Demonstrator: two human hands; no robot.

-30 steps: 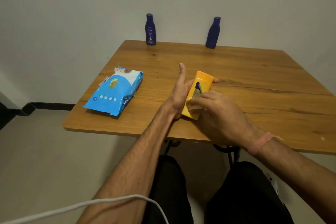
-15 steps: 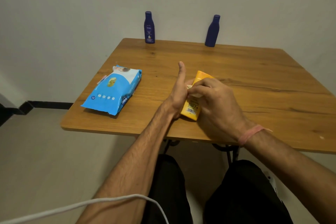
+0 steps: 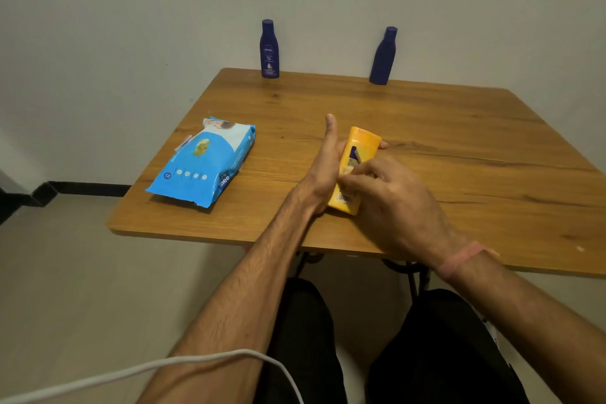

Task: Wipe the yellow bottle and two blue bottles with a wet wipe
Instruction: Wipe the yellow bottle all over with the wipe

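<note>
The yellow bottle (image 3: pixel 360 154) lies tilted near the table's front edge, cradled from below by my left hand (image 3: pixel 323 170), thumb pointing up. My right hand (image 3: pixel 390 200) presses a small whitish wet wipe (image 3: pixel 347 170) against the bottle's label side with pinched fingertips; most of the wipe is hidden under the fingers. Two dark blue bottles stand upright at the table's far edge by the wall: one with a white label (image 3: pixel 269 49) at left, one (image 3: pixel 383 56) at right, both far from my hands.
A blue pack of wet wipes (image 3: pixel 203 162) lies flat on the wooden table (image 3: pixel 459 141), left of my hands. A white cable (image 3: pixel 164 367) crosses my left forearm at the bottom. My dark-trousered knees are under the table's front edge.
My right hand slid up the yellow bottle toward its cap, then came back down to its middle with the wipe. The left hand kept holding the bottle in place.
</note>
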